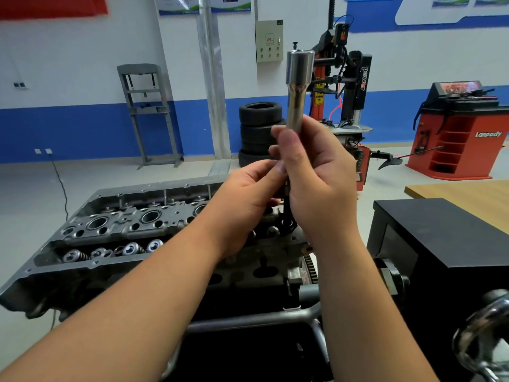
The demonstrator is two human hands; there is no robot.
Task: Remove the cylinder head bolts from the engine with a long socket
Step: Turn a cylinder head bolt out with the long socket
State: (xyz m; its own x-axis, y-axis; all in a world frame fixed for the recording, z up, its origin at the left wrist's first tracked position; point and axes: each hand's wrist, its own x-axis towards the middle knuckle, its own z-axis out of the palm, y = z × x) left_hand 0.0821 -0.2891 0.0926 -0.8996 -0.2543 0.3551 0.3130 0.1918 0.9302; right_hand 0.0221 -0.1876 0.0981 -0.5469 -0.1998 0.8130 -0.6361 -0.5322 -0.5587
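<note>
My right hand (319, 183) grips a long chrome socket (298, 86) held upright in front of me, its wide drive end at the top. A dark bolt (286, 208) hangs out of the socket's lower end, below my fingers. My left hand (245, 205) pinches at that lower end, fingers closed around the top of the bolt. Both hands hover above the right end of the grey cylinder head (115, 227), which lies on the engine with its valve springs and plug wells exposed.
A black box (440, 235) stands to the right of the engine, with a wooden table (468, 194) behind it. A toothed flywheel (309, 268) shows at the engine's right end. Stacked tyres (257, 133), a tyre changer (344, 78) and a red wheel balancer (462, 133) stand farther back.
</note>
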